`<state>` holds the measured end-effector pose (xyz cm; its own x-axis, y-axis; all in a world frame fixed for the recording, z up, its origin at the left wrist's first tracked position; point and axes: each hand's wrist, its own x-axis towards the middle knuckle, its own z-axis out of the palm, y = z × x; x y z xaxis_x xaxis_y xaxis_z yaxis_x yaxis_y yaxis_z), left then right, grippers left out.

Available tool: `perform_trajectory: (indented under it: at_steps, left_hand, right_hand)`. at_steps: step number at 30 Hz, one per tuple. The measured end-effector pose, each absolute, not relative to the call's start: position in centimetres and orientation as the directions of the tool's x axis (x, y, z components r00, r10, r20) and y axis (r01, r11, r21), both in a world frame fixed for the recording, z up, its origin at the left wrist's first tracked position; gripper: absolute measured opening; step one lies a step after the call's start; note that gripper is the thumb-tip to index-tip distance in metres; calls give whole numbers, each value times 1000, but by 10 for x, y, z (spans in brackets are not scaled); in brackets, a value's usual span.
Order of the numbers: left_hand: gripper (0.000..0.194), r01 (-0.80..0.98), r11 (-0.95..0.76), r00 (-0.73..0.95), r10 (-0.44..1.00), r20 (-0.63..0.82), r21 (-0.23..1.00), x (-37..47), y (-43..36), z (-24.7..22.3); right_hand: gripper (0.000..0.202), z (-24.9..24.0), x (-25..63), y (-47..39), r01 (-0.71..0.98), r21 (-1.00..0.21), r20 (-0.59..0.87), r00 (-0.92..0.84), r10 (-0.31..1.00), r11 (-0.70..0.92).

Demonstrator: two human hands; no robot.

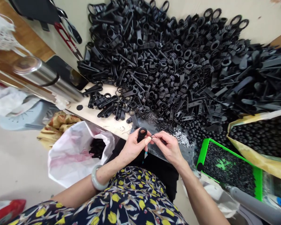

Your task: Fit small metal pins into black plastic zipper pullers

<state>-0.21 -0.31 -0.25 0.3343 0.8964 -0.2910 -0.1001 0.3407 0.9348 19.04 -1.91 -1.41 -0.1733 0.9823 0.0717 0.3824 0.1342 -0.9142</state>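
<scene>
My left hand (133, 147) is closed around a black plastic part with a ring-shaped end (142, 133). My right hand (168, 146) meets it at the fingertips, pinching something small and dark that I cannot make out. Both hands are above the table's front edge, beside a dark grey plate (187, 153). Small silvery pins (183, 138) lie just beyond my right hand. Behind the hands spreads a large heap of black plastic parts (164, 62). Several assembled-looking black pieces (107, 104) rest on the pale board to the left.
A steel flask (65, 89) and red-handled scissors (66, 39) are at the left. A white bag (67, 156) hangs open below the table edge. On the right are a green tray (258, 184) of small black bits and a yellow-edged sack (248, 153) of round black pieces.
</scene>
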Motion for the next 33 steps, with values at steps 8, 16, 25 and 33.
perform_trajectory:
  at_steps: [8,16,25,33]
  left_hand:
    - [27,-168,407,306,887,-345,898,4,-4,-6]
    - [25,-110,356,301,902,-310,928,2,-4,0]
    - [30,-167,415,380,864,-330,894,-1,-4,-1]
    - [29,-174,440,382,855,-352,881,-2,-2,-1]
  right_hand:
    - [16,-11,186,-26,353,-930,78,-72,994,99]
    - [13,-17,176,-38,323,-944,92,44,995,73]
    - [15,-10,192,-31,455,-861,164,-173,971,227]
    - [16,-9,199,-28,557,-726,258,-322,911,403]
